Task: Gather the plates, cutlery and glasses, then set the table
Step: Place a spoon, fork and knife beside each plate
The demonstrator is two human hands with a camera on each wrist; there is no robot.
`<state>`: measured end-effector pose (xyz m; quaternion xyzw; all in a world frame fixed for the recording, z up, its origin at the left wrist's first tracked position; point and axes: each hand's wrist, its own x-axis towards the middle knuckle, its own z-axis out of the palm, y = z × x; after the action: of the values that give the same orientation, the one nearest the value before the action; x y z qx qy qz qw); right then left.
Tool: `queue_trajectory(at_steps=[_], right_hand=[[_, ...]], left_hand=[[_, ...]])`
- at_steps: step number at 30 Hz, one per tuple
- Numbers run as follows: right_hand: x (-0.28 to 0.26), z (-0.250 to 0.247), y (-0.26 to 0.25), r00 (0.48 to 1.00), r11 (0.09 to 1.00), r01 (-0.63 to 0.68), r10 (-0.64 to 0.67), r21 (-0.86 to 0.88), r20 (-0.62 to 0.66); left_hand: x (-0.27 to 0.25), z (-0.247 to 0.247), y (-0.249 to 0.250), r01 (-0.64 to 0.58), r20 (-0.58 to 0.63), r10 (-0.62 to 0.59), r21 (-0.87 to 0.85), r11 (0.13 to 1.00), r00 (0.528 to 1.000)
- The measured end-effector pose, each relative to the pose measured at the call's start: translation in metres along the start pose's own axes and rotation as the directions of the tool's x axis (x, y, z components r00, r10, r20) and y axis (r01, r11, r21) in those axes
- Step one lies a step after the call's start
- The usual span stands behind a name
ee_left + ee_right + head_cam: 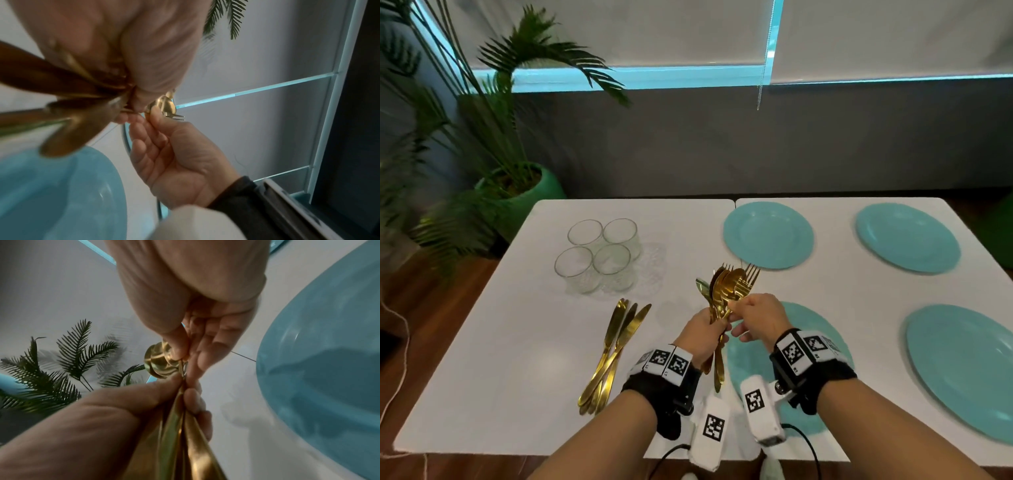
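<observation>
Gripping a bundle of gold metal spoons and forks (pixel 726 294) by the handles, the left hand (pixel 702 334) wraps its fingers fully around them above the white table (pixel 517 342). The right hand (pixel 756 317) pinches one piece near the bowls between thumb and forefinger (remaining fingers loosely extended). The bundle hangs over the near round turquoise plate (pixel 815 329). Gold knives (pixel 613 353) lie left, beside four clear glass tumblers (pixel 599 255).
</observation>
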<state>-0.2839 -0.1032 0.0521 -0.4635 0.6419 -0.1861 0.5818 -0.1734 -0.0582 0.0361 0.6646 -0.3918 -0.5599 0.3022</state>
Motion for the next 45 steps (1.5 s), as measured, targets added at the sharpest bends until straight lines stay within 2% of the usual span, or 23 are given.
queue_trajectory(at_steps=[5,9,11,13,16,19,21,24,27,30,33,40,42,45], right_hand=[[-0.003,0.014,-0.006,0.998,1.0,-0.007,0.008,-0.027,0.055],[0.005,0.001,-0.016,0.996,0.997,0.044,-0.04,0.061,-0.077],[0.01,-0.008,-0.016,0.989,0.997,0.076,-0.072,0.031,-0.126],[0.01,-0.006,-0.008,0.994,0.987,0.049,-0.063,-0.15,-0.087],[0.007,0.012,0.017,0.998,0.881,0.012,0.018,-0.473,0.057],[0.006,0.034,0.039,0.987,0.776,0.016,0.089,-0.631,0.134],[0.01,0.043,0.049,0.988,0.708,0.009,0.101,-0.706,0.114],[0.026,0.053,0.063,0.987,0.75,-0.028,0.125,-0.661,0.1],[0.034,0.057,0.064,0.99,0.712,-0.053,0.129,-0.7,0.056],[0.033,0.06,0.062,0.998,0.672,-0.045,0.067,-0.739,0.0],[0.032,0.064,0.064,0.997,0.662,-0.074,0.035,-0.746,-0.068],[0.028,0.066,0.058,0.993,0.677,-0.077,-0.012,-0.732,-0.116],[0.025,0.064,0.046,0.992,0.706,-0.029,-0.07,-0.707,-0.11],[0.019,0.061,0.018,0.98,0.825,0.161,-0.2,-0.541,-0.012]], left_hand=[[-0.004,-0.017,-0.016,0.036,0.021,-0.038,0.084,0.996,0.999],[-0.006,-0.032,-0.032,0.111,0.009,-0.111,-0.008,0.994,0.994],[-0.008,-0.043,-0.038,0.157,-0.024,-0.159,-0.081,0.984,0.987],[-0.009,-0.056,-0.042,0.186,-0.064,-0.2,-0.186,0.965,0.978],[-0.008,-0.07,-0.043,0.187,-0.089,-0.231,-0.348,0.919,0.969],[-0.005,-0.077,-0.044,0.179,-0.097,-0.245,-0.442,0.879,0.965],[-0.003,-0.079,-0.045,0.179,-0.074,-0.244,-0.484,0.857,0.967],[-0.002,-0.081,-0.047,0.185,-0.053,-0.237,-0.474,0.861,0.97],[0.0,-0.083,-0.051,0.175,-0.061,-0.218,-0.409,0.895,0.974],[0.003,-0.085,-0.054,0.167,-0.067,-0.21,-0.393,0.904,0.975],[0.004,-0.086,-0.055,0.153,-0.073,-0.194,-0.38,0.912,0.978],[0.005,-0.083,-0.056,0.131,-0.059,-0.164,-0.373,0.918,0.985],[0.004,-0.081,-0.055,0.111,-0.056,-0.141,-0.365,0.924,0.988],[0.003,-0.075,-0.052,0.077,-0.04,-0.095,-0.322,0.943,0.995]])
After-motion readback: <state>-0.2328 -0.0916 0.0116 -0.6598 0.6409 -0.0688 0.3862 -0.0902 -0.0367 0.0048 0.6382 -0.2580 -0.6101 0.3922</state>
